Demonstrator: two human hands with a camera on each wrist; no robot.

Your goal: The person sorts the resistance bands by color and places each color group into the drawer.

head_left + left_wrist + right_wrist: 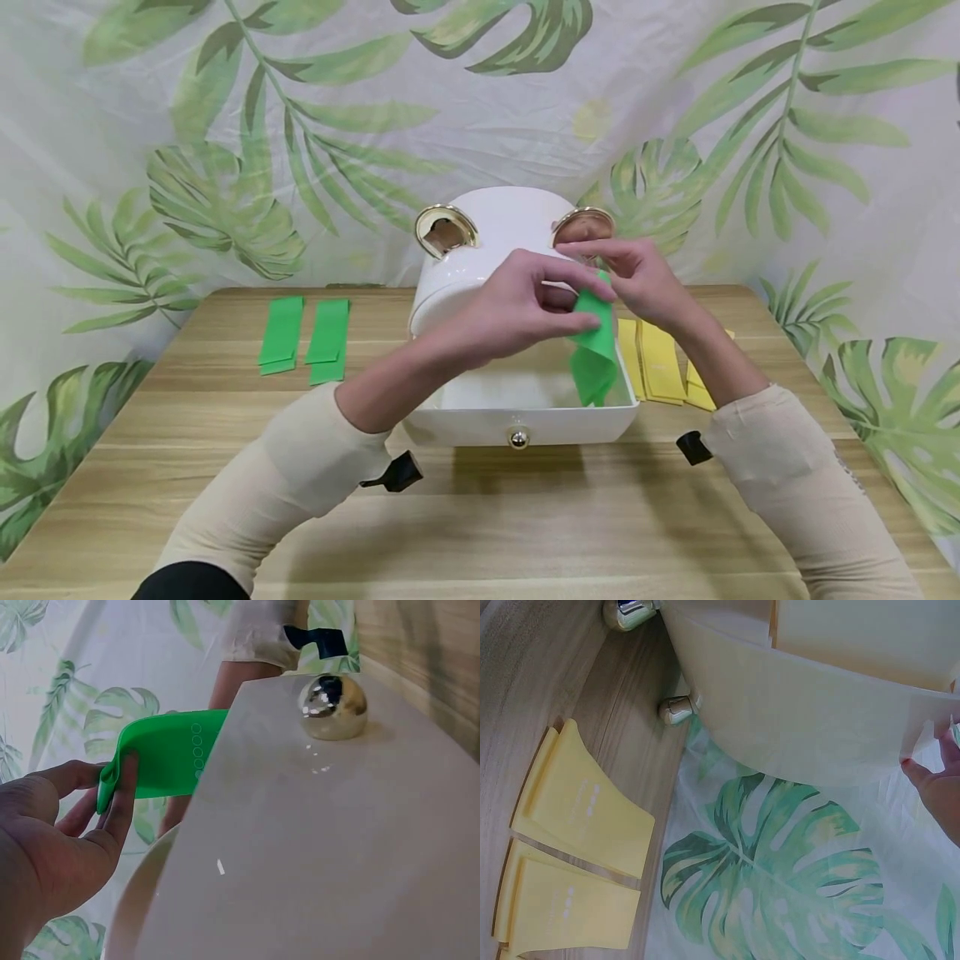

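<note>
A white storage box (513,218) with gold-rimmed, ear-shaped parts stands at the middle of the table, its front drawer (480,423) pulled out. My left hand (517,304) pinches a green resistance band (595,354), which hangs folded over the drawer's right side. In the left wrist view, the band (169,754) bends between thumb and fingers, with a row of printed circles showing. My right hand (637,279) is at the box's right ear, index finger stretched along it. In the right wrist view, its fingertips (916,771) touch the box's white side.
Two folded green bands (282,333) lie on the table's left. Several yellow bands (660,362) lie right of the drawer, partly behind my right forearm. A round metal knob (518,438) sticks out from the drawer front. A leaf-patterned cloth (360,133) hangs behind the table.
</note>
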